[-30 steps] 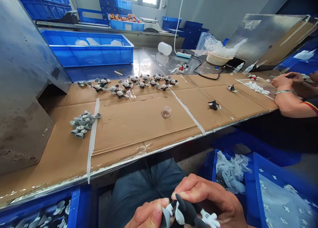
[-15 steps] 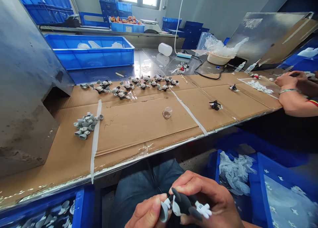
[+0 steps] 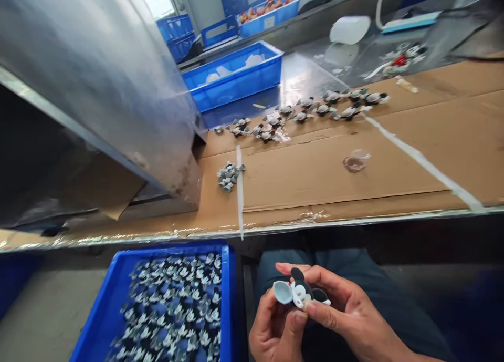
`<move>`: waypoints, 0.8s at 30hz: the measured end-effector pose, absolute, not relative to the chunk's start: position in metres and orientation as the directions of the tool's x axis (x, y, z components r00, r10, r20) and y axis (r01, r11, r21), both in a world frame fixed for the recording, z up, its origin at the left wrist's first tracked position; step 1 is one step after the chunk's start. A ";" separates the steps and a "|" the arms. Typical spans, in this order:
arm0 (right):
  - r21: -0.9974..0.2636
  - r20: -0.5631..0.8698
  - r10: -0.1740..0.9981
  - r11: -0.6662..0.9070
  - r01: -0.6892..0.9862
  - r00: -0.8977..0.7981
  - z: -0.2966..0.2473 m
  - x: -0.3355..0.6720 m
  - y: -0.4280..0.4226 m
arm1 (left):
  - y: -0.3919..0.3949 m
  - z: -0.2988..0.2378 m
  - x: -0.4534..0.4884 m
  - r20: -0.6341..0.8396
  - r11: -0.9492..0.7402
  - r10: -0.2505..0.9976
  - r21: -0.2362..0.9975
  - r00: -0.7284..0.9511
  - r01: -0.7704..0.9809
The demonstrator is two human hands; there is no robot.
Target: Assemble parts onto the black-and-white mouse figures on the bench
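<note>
At the near left, a blue crate (image 3: 226, 304) is holding rows of small figures (image 3: 181, 312). Farther back, a pile of grey cups (image 3: 228, 176) is lying beside white tape (image 3: 240, 199). Nearer and rightward, the left hand (image 3: 275, 328) is pinching a black-and-white figure (image 3: 301, 295) by its grey-cup side, above the lap; the right hand (image 3: 350, 310) is gripping its other side. Farther right, a small clear dish (image 3: 355, 164) is resting on the cardboard (image 3: 295, 186).

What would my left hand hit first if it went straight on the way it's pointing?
Apart from the toy figure in its grasp, your left hand would likely meet your right hand first, close by at the same toy, though exact depth is hard to judge.
</note>
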State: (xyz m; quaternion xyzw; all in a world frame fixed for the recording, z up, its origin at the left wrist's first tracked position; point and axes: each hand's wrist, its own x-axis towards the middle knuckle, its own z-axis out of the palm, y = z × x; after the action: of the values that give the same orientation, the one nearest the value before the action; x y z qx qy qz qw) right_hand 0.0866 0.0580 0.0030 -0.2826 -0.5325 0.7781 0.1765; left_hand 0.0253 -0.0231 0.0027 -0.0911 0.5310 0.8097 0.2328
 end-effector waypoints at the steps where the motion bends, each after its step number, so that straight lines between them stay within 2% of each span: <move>1: -0.930 -0.249 0.547 -0.364 0.040 -0.799 0.001 0.083 0.054 | -0.028 0.000 0.024 -0.427 -0.341 0.270 0.796 -0.863 -0.501; 4: -0.943 -0.231 0.459 -0.322 0.082 -0.858 -0.005 0.077 0.045 | -0.050 -0.010 0.011 -0.477 -0.339 0.246 0.773 -0.844 -0.536; 7: -0.943 -0.257 0.385 -0.302 0.142 -0.887 -0.008 0.077 0.042 | -0.085 -0.025 -0.028 -0.515 -0.296 0.123 0.797 -0.848 -0.527; 10: -0.930 -0.322 0.372 -0.298 0.217 -0.870 -0.007 0.078 0.045 | -0.122 -0.045 -0.086 -0.527 -0.234 -0.046 0.832 -0.849 -0.504; 12: -0.922 -0.358 0.397 -0.296 0.251 -0.845 -0.006 0.079 0.049 | -0.136 -0.062 -0.121 -0.527 -0.158 -0.085 0.845 -0.846 -0.511; 18: -0.915 -0.400 0.484 -0.263 0.306 -0.778 -0.004 0.091 0.062 | -0.128 -0.108 -0.166 -0.567 0.081 -0.034 0.819 -0.823 -0.568; 24: -0.908 -0.417 0.556 -0.217 0.358 -0.719 -0.015 0.111 0.074 | -0.117 -0.138 -0.179 -0.573 0.284 0.013 0.788 -0.819 -0.547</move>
State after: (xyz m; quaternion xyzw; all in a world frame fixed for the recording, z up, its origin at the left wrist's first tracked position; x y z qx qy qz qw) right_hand 0.1108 0.0739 -0.0149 -0.3676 -0.6214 0.6882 0.0717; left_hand -0.1788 -0.1165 -0.1376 -0.1747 0.7631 0.5722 0.2445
